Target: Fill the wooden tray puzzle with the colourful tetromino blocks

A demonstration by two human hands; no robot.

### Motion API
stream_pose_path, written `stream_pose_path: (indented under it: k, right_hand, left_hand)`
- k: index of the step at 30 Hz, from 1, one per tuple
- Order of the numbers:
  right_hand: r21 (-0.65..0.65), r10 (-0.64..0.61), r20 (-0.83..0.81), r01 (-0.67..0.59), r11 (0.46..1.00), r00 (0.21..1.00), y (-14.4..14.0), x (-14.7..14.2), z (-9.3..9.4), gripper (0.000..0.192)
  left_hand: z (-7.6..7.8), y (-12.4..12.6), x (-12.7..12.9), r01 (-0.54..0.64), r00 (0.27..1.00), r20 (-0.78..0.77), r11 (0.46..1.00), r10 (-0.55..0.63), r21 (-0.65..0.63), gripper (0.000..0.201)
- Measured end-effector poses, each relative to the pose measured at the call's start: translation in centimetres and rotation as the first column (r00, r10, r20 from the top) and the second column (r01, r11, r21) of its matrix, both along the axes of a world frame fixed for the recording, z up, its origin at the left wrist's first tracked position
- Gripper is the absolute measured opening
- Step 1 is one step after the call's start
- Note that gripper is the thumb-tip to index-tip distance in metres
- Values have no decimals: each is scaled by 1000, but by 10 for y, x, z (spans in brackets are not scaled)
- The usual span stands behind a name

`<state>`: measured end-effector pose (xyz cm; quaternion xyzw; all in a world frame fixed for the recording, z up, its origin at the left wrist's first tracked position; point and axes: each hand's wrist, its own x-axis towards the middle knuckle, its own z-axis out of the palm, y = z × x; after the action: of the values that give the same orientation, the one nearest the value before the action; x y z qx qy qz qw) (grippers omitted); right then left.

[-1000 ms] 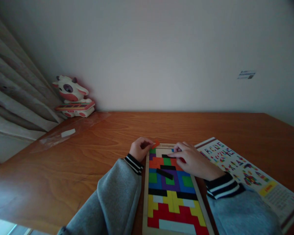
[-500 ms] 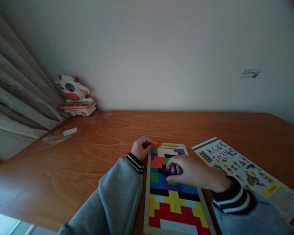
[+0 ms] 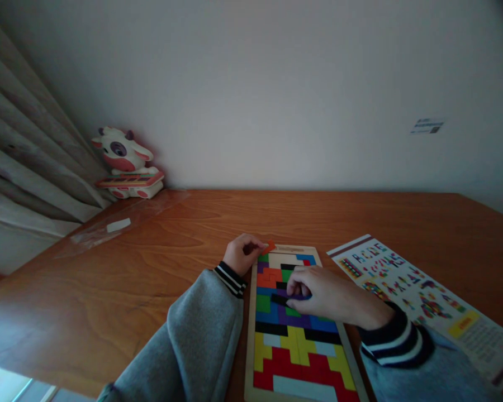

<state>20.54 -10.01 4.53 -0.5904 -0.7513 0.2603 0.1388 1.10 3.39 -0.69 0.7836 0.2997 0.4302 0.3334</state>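
Note:
A wooden puzzle tray point(image 3: 250, 340) filled with coloured block pieces lies on the table in front of me. My left hand point(image 3: 242, 254) rests at the tray's far left corner, its fingers pinching a small orange piece point(image 3: 270, 246). Over the tray's middle, my right hand point(image 3: 322, 293) closes thumb and fingers on a loose black bar piece point(image 3: 280, 299) that lies on top of the fitted pieces. An unfilled pale gap point(image 3: 285, 259) shows near the far end of the tray.
A printed pattern sheet point(image 3: 419, 296) lies to the right of the tray. A cow-shaped toy point(image 3: 126, 164) stands at the far left by the curtain point(image 3: 29, 162). A clear plastic bag point(image 3: 121, 223) with a white label lies on the table's left side.
My right hand moved from the tray's far end back to its middle and took hold of the black bar piece. My left hand kept still with the orange piece.

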Motion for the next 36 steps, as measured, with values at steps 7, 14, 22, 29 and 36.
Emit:
stream_pose_path:
  k: [7, 14, 22, 29, 36]
  right_hand:
    - [-119, 5, -16, -7, 993, 1000, 1, 2, 4, 11]
    - [-152, 42, -36, -47, 987, 998, 1, 2, 8, 10]
    - [266, -209, -151, 243, 933, 966, 17, 37, -6, 20]
    - [428, -153, -38, 154, 890, 987, 23, 37, -32, 21]
    - [408, -66, 129, 8, 913, 989, 18, 34, -30, 28]
  left_hand:
    - [1, -1, 0, 2, 1000, -1, 1000, -2, 18, 6]
    - [1, -1, 0, 2, 1000, 8, 1000, -2, -16, 8]
    - [2, -2, 1, 0, 1000, -4, 1000, 0, -21, 6]
    - [2, -2, 0, 5, 1000, -8, 1000, -5, -22, 6]
    - [2, -2, 1, 2, 1000, -11, 1000, -2, 1, 6]
